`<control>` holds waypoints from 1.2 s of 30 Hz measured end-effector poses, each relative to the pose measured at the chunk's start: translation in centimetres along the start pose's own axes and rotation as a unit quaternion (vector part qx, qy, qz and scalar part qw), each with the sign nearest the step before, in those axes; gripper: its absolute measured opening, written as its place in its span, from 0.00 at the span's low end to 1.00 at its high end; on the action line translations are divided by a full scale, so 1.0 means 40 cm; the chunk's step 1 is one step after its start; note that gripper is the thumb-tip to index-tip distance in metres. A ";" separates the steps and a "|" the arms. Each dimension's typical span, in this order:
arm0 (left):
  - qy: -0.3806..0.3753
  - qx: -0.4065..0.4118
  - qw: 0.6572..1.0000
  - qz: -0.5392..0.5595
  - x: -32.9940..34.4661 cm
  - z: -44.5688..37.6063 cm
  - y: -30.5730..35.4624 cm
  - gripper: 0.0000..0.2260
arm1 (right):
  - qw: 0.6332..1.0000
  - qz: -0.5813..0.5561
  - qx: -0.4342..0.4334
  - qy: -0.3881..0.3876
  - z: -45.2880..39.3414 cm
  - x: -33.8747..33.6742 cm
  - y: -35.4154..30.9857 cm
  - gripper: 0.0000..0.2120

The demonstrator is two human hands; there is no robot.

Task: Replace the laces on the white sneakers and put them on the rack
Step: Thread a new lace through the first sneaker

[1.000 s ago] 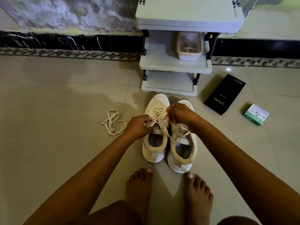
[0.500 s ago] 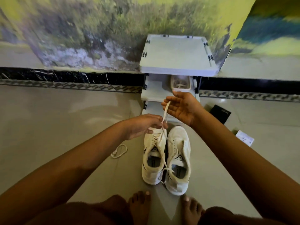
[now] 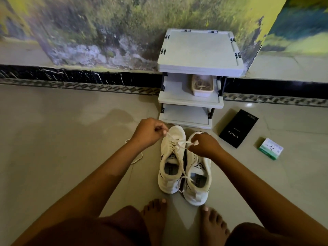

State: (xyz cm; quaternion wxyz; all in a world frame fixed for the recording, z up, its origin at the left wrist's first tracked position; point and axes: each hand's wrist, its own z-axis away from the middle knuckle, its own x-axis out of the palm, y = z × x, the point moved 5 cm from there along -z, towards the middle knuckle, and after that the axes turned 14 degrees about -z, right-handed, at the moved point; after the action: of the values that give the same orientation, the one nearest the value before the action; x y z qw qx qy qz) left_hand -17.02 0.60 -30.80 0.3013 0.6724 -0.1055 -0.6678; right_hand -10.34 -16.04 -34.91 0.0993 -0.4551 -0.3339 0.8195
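Note:
Two white sneakers stand side by side on the floor in front of my feet: the left sneaker [image 3: 171,164] and the right sneaker [image 3: 197,176]. A white lace [image 3: 177,145] runs through the left sneaker's eyelets. My left hand [image 3: 149,133] pinches one end of that lace above the shoe's toe. The other end is pinched in my right hand [image 3: 204,145], over the right sneaker's toe. A loose old lace [image 3: 137,158] lies on the floor, partly hidden by my left forearm. The white rack [image 3: 198,68] stands just beyond the shoes against the wall.
A small basket [image 3: 202,86] sits on the rack's middle shelf. A black phone box [image 3: 237,128] and a small green and white box [image 3: 270,148] lie on the tiles to the right of the rack. My bare feet [image 3: 154,215] are just behind the sneakers.
My right hand has come down from above the rack and closed on a lace end. My left hand has moved up and left, pulling the lace apart. The view has tilted down.

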 end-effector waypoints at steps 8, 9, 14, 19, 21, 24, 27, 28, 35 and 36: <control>0.016 0.009 0.999 0.031 0.046 -0.019 0.005 0.06 | 0.963 -0.249 -0.095 0.040 -0.030 0.054 -0.044 0.09; 0.020 -0.007 0.999 0.046 0.053 -0.021 -0.006 0.05 | 0.959 -0.264 -0.096 0.044 -0.033 0.060 -0.039 0.09; -0.034 -0.039 0.992 0.116 0.110 -0.019 -0.060 0.08 | 0.951 -0.295 -0.089 0.041 -0.040 0.109 -0.015 0.06; -0.032 -0.088 0.986 0.141 0.148 -0.024 -0.111 0.08 | 0.969 -0.231 -0.059 0.061 -0.045 0.140 0.025 0.07; -0.070 -0.092 0.991 0.068 0.179 -0.016 -0.132 0.12 | 0.978 -0.195 -0.059 0.051 -0.043 0.159 0.032 0.08; -0.110 -0.055 0.992 -0.016 0.234 0.003 -0.138 0.13 | 0.987 -0.149 -0.059 0.032 -0.034 0.194 0.039 0.07; -0.086 -0.032 0.995 -0.035 0.250 0.007 -0.134 0.11 | 0.990 -0.113 -0.060 0.059 -0.034 0.205 0.037 0.07; -0.080 -0.032 0.996 -0.031 0.249 0.005 -0.136 0.11 | 0.990 -0.109 -0.059 0.068 -0.034 0.204 0.034 0.07; -0.090 -0.105 0.985 0.101 0.259 0.001 -0.184 0.06 | 0.994 -0.039 -0.081 0.067 -0.037 0.218 0.017 0.12; -0.096 -0.122 0.980 0.125 0.260 0.002 -0.190 0.06 | 0.995 -0.023 -0.078 0.063 -0.041 0.222 0.014 0.12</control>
State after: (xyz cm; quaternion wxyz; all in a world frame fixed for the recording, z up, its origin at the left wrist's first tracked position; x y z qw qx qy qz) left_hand -18.19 0.95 -43.62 0.4504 0.5448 -0.1346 -0.6944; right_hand -13.95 -11.58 -41.88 0.1026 -0.5043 -0.4005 0.7581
